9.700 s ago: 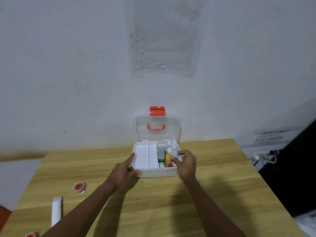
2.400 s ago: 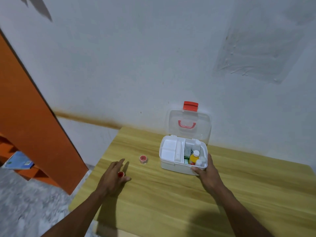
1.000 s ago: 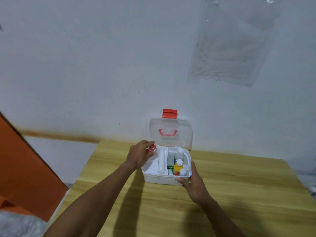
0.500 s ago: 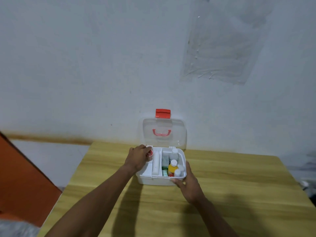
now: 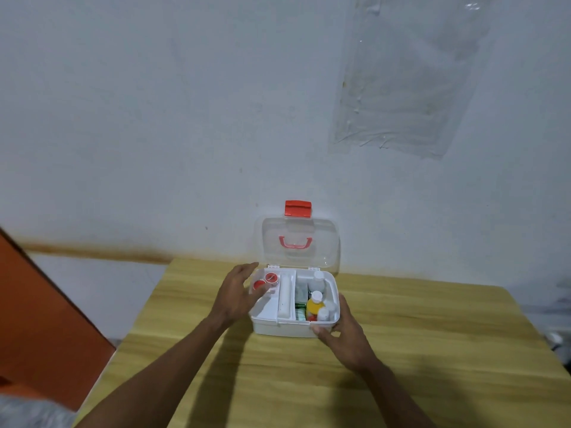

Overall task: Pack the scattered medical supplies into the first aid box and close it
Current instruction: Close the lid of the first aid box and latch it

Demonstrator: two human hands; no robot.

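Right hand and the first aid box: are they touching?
Touching. The head view shows the right hand at the front right corner of the first aid box, thumb against its front wall.

The first aid box (image 5: 293, 328) sat mid-frame on the table (image 5: 417, 359), its lid (image 5: 298, 230) upright behind. Two rolls (image 5: 259, 284) lay in its upper-left compartment; bottles (image 5: 315, 301) stood in the right part.

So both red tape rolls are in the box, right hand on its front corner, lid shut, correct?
No: the head view shows the lid standing open behind the box. Both red tape rolls are in it, right hand on its front corner.
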